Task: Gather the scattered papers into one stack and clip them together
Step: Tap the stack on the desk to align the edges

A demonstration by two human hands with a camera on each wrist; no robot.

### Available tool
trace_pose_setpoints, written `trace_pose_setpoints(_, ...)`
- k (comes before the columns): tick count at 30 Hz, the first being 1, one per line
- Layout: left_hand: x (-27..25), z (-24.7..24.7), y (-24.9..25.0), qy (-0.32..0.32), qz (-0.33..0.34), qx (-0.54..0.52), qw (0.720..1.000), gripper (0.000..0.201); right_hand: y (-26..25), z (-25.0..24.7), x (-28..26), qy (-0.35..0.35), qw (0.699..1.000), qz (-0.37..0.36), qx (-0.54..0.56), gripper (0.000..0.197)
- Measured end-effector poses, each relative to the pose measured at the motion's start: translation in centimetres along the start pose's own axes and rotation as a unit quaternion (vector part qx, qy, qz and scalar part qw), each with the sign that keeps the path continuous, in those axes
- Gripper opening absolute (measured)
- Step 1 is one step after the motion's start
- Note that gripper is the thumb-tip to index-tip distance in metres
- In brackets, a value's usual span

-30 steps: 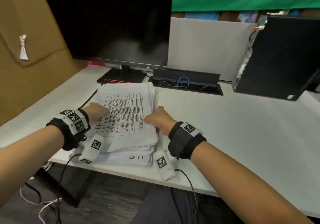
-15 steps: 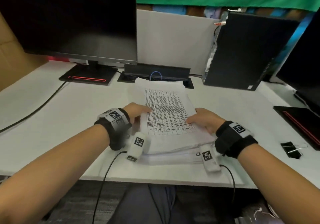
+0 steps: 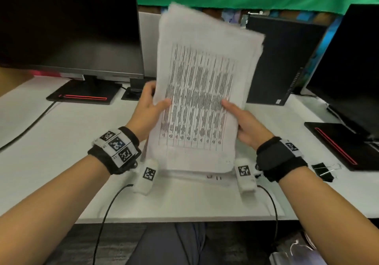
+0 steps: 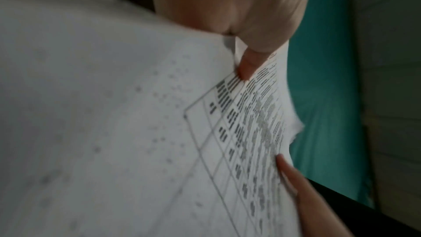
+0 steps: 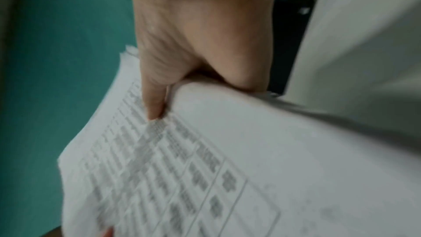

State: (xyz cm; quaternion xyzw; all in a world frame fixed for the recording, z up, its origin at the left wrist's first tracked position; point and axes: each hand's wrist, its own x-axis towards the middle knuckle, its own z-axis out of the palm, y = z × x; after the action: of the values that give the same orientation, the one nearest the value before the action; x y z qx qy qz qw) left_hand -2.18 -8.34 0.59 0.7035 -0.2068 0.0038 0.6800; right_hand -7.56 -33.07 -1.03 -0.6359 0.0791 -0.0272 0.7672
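Note:
A stack of white papers (image 3: 201, 92) with a printed table on top stands nearly upright over the desk, its lower edge near the desk surface. My left hand (image 3: 150, 106) grips its left side, thumb on the front. My right hand (image 3: 243, 121) grips its right side the same way. In the left wrist view the thumb presses the printed sheet (image 4: 246, 132); in the right wrist view the thumb lies on the stack (image 5: 159, 159). A black binder clip (image 3: 322, 171) lies on the desk right of my right wrist. One more sheet (image 3: 205, 179) lies flat under the stack.
A dark monitor (image 3: 67, 27) on its stand is at the back left. A black computer case (image 3: 281, 59) stands behind the papers, and a second monitor (image 3: 352, 70) with a base is at the right. A cable (image 3: 26, 127) crosses the white desk (image 3: 61, 162) on the left.
The stack lay flat on the desk under both hands; now both hands have tipped it up on its lower edge, nearly upright. My view has swung right, showing the clip.

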Motion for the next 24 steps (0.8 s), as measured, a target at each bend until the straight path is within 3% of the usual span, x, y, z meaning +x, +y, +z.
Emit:
trace_pose_setpoints(3, 0.0, 1.1, 3.4, 0.048, 0.167, 0.041, 0.984, 0.033, -4.2, 1.6, -0.9, 0.041, 0.988, -0.150, 0.012, 0.039)
trace_pose_setpoints(6, 0.3, 1.5, 4.6, 0.071, 0.239, 0.048, 0.967, 0.027, -5.9, 1.8, -1.6, 0.023, 0.973, -0.227, -0.040, 0.033)
trace_pose_setpoints(10, 1.0, 0.4, 2.7, 0.036, 0.147, 0.003, 0.989, 0.027, -5.3, 1.0, -1.9, 0.038, 0.968, -0.224, -0.107, 0.030)
trace_pose_setpoints(12, 1.2, 0.0, 2.0, 0.024, 0.109, -0.020, 0.994, 0.045, -5.2, 1.1, -1.7, 0.081, 0.961, -0.234, -0.124, 0.033)
trace_pose_setpoints(14, 1.4, -0.3, 2.2, 0.043, 0.092, -0.076, 0.992, 0.065, -5.6, 1.5, -1.6, 0.084, 0.965, -0.232, -0.085, 0.045)
trace_pose_setpoints(15, 1.6, -0.3, 2.4, 0.061, 0.089, -0.100, 0.989, 0.066, -5.9, 1.8, -1.6, 0.080, 0.969, -0.225, -0.060, 0.053)
trace_pose_setpoints(18, 2.3, 0.2, 3.2, 0.059, 0.108, -0.101, 0.987, 0.050, -6.4, 2.7, -1.4, 0.079, 0.973, -0.212, -0.040, 0.063)
trace_pose_setpoints(20, 2.7, 0.4, 3.6, 0.049, 0.116, -0.077, 0.989, 0.049, -6.5, 3.1, -1.3, 0.062, 0.974, -0.211, -0.052, 0.046)
trace_pose_setpoints(24, 4.2, -0.6, 3.0, 0.136, 0.084, -0.089, 0.983, 0.026, -5.9, 3.0, -1.3, 0.004, 0.986, -0.162, -0.050, 0.034)
